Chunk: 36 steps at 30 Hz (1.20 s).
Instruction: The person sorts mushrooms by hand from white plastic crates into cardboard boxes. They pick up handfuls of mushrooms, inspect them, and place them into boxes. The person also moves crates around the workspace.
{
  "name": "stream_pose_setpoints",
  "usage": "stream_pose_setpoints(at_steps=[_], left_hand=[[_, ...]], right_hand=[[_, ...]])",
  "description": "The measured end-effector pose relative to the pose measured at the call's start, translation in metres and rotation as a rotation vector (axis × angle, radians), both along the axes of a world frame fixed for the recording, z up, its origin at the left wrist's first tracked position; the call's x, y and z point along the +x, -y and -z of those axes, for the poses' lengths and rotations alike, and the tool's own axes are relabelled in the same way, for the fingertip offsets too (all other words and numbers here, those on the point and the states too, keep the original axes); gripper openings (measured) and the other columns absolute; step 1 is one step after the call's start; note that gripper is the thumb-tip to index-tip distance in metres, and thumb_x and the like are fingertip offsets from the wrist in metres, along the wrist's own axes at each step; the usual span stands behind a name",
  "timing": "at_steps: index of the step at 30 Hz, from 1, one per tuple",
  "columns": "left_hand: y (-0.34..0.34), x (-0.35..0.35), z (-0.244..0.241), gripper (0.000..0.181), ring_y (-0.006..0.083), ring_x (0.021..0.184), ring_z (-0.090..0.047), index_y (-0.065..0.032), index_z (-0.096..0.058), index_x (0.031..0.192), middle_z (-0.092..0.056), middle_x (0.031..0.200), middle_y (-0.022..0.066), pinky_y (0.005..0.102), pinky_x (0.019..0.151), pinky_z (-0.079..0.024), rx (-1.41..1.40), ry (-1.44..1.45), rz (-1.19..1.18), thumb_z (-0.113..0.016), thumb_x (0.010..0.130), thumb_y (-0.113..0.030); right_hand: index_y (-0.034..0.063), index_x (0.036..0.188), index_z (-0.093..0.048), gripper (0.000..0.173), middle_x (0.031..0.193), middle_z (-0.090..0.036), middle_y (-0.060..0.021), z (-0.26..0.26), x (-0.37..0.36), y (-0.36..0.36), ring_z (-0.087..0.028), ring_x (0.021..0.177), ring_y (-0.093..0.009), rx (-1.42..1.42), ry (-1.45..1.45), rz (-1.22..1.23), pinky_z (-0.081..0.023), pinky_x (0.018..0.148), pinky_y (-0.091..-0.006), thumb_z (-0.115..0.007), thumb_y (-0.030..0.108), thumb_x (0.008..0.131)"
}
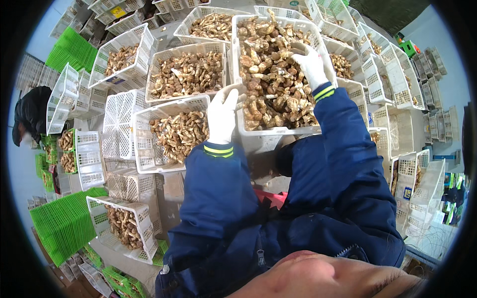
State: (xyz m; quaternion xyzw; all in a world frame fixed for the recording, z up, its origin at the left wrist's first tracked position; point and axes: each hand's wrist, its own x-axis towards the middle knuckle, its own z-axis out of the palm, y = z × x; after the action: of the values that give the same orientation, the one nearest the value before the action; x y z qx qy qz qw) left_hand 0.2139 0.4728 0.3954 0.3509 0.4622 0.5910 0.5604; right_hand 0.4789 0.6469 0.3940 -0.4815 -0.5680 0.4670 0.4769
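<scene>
A large white plastic crate (281,131) filled with brown-and-cream mushrooms (275,87) stands right before me. My right hand (310,64), in a white work glove, reaches over its right side with the fingertips among the upper mushrooms. Whether the fingers pinch one is hard to make out. At the crate's left rim is my left hand (223,115), gloved in white too, with the fingers spread and nothing visible in them. Beneath and left of that hand sits a lower white crate (143,149), partly filled with mushrooms (179,136).
Behind the left hand stands another mushroom crate (186,97); a further one (208,10) lies beyond. White crates (395,82) crowd the right side. Stacked green baskets (63,223) and a tilted crate (149,231) of mushrooms are at left. A person in dark clothing (31,111) bends at far left.
</scene>
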Motion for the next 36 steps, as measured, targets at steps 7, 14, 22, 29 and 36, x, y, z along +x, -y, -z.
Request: stream_pose_setpoints(at_steps=[7,14,22,29,36], left_hand=[[0.004,0.022,-0.012,0.044,0.0178,0.099,-0.07,0.0011,-0.057,0.131,-0.069,0.119,0.0141,0.023,0.075,-0.054,-0.055,-0.037,0.194,-0.053,0.103,-0.033],[0.004,0.019,-0.006,0.036,0.0138,0.09,-0.065,-0.0026,-0.062,0.121,-0.067,0.101,0.0044,0.0263,0.077,-0.054,-0.053,0.236,0.083,-0.057,0.102,-0.033],[0.014,0.012,-0.009,0.033,0.013,0.083,-0.069,-0.0018,-0.065,0.117,-0.07,0.098,0.0041,0.0261,0.069,-0.057,-0.073,0.135,-0.004,-0.06,0.1,-0.03],[0.01,0.022,-0.014,0.042,0.0105,0.092,-0.066,-0.0017,-0.058,0.128,-0.067,0.106,0.0034,0.0236,0.073,-0.055,-0.034,0.061,-0.02,-0.064,0.098,-0.031],[0.013,0.027,-0.02,0.042,0.0078,0.1,-0.061,0.0004,-0.057,0.133,-0.066,0.113,0.0023,0.0213,0.081,-0.049,0.067,-0.073,0.044,-0.064,0.098,-0.021]], right_hand=[[-0.0025,0.138,-0.051,0.056,0.124,-0.064,-0.0125,-0.042,-0.035,0.091,-0.06,0.112,-0.018,0.011,-0.236,-0.208,-0.049,0.096,-0.0282,-0.07,0.007,0.086],[0.0014,0.128,-0.062,0.036,0.119,-0.067,-0.0085,-0.062,-0.067,0.147,-0.062,0.111,-0.016,0.34,0.286,-0.453,-0.048,0.098,-0.0307,-0.062,0.013,0.093],[-0.0024,0.131,-0.058,0.037,0.116,-0.07,-0.0111,-0.059,-0.054,0.13,-0.064,0.111,-0.018,-0.094,-0.006,-0.363,-0.047,0.1,-0.0296,-0.056,0.016,0.099],[0.0013,0.131,-0.059,0.045,0.117,-0.068,-0.0105,-0.049,-0.075,0.156,-0.065,0.098,-0.016,-0.04,0.26,-0.373,-0.051,0.089,-0.0295,-0.069,0.015,0.089],[-0.0017,0.121,-0.065,0.03,0.104,-0.069,-0.0033,-0.032,-0.063,0.136,-0.061,0.09,-0.006,-0.288,-0.148,-0.375,-0.049,0.078,-0.0216,-0.065,0.013,0.095]])
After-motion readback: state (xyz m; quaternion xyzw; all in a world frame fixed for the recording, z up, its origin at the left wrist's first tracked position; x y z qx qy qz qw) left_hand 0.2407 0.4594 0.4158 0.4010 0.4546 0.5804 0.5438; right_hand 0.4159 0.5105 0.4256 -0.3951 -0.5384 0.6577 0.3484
